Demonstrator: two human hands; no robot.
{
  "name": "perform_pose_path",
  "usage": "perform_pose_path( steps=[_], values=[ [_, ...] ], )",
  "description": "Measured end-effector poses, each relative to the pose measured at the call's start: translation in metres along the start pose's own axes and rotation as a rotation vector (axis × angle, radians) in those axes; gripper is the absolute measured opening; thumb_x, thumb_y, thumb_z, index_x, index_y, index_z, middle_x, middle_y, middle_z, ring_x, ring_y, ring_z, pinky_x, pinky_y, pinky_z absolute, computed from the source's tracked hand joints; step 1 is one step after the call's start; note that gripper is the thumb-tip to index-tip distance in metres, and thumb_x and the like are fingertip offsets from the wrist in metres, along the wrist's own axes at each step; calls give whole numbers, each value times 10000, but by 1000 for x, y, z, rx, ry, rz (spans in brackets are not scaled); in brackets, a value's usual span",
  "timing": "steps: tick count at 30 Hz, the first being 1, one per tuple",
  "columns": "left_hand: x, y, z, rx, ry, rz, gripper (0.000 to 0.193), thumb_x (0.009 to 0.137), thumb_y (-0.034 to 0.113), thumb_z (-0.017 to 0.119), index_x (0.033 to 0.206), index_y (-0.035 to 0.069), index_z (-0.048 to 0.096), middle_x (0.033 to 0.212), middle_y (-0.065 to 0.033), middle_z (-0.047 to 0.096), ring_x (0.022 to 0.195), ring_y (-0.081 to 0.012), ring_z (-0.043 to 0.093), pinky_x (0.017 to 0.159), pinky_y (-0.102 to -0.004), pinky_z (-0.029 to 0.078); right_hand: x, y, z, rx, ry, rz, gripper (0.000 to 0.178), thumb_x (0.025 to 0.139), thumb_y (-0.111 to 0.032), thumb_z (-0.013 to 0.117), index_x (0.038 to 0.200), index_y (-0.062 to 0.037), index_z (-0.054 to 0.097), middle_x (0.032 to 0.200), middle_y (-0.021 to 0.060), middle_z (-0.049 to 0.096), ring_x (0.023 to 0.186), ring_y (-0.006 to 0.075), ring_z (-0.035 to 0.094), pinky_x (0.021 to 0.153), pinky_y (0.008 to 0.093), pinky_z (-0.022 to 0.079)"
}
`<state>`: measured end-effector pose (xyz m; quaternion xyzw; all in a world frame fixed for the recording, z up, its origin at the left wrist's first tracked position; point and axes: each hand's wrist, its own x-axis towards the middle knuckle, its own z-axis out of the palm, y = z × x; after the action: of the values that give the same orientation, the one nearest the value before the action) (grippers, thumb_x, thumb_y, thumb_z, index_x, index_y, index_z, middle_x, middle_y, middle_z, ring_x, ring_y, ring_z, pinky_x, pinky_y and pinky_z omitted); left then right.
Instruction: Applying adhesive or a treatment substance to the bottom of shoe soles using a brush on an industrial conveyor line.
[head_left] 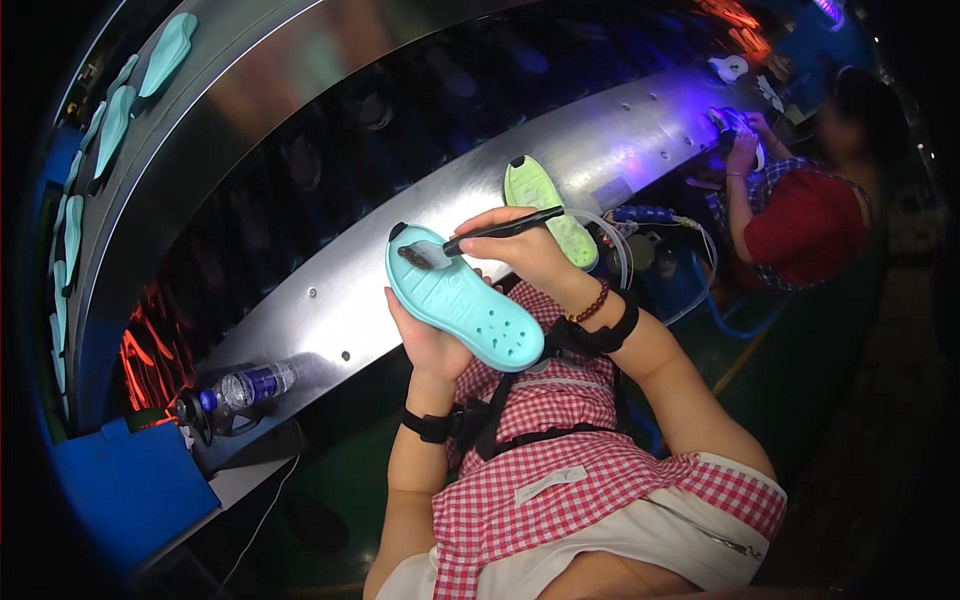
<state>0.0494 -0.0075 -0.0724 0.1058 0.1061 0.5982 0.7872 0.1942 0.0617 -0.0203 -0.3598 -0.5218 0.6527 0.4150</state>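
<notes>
My left hand [432, 342] grips a light blue shoe sole [465, 300] from below and its left side, tilted with the heel end up and away from me. The sole has a black heel tab, grooves across its middle and several small holes towards the near end. In my right hand [530, 248] is a black-handled brush [505, 228], held like a pen, with a thin hose at its back end. Its dark bristles touch the sole's heel area. Just beyond my right hand, a yellow-green sole [540, 190] rests on the metal ledge, partly hidden by that hand.
Along the curved metal ledge [400, 205] runs a dark machine opening with orange glow. Turquoise soles [115, 125] ride the belt at left. A plastic bottle [250, 386] lies on the ledge. Clear tubing [625, 265] hangs at right, near a co-worker [800, 215] handling something under violet light.
</notes>
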Motion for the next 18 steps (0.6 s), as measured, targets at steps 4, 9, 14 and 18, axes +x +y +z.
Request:
perform_pose_path(
  steps=[4, 9, 14, 18],
  values=[
    [5, -1, 11, 94, 339, 158, 621, 887, 584, 233, 1272, 124, 393, 1213, -85, 476, 1095, -241, 472, 952, -388, 367, -3, -10, 24, -526, -112, -462, 196, 693, -131, 658, 868, -43, 662, 737, 102, 616, 748, 214, 568, 686, 312, 448],
    [2, 37, 8, 240, 313, 272, 667, 869, 608, 233, 1213, 83, 459, 1069, -120, 574, 950, -278, 563, 850, -408, 449, -27, -29, -3, -703, -586, -386, 167, 673, -133, 642, 816, -55, 682, 728, 124, 618, 723, 255, 574, 663, 350, 448],
    [-5, 31, 25, 108, 158, 117, 719, 838, 649, 234, 1204, 76, 467, 1081, -146, 570, 891, -321, 581, 808, -447, 473, -26, -57, -5, -253, -303, -135, 190, 715, -71, 686, 899, -24, 673, 831, 96, 629, 772, 147, 594, 676, 261, 471],
    [-2, 19, 38, -79, 96, 119, 698, 847, 642, 257, 1248, 97, 431, 1170, -115, 527, 996, -322, 542, 856, -445, 451, -24, -44, 8, -257, -214, -216, 211, 726, -74, 685, 931, -29, 666, 859, 89, 622, 780, 131, 590, 687, 253, 467]
  ],
)
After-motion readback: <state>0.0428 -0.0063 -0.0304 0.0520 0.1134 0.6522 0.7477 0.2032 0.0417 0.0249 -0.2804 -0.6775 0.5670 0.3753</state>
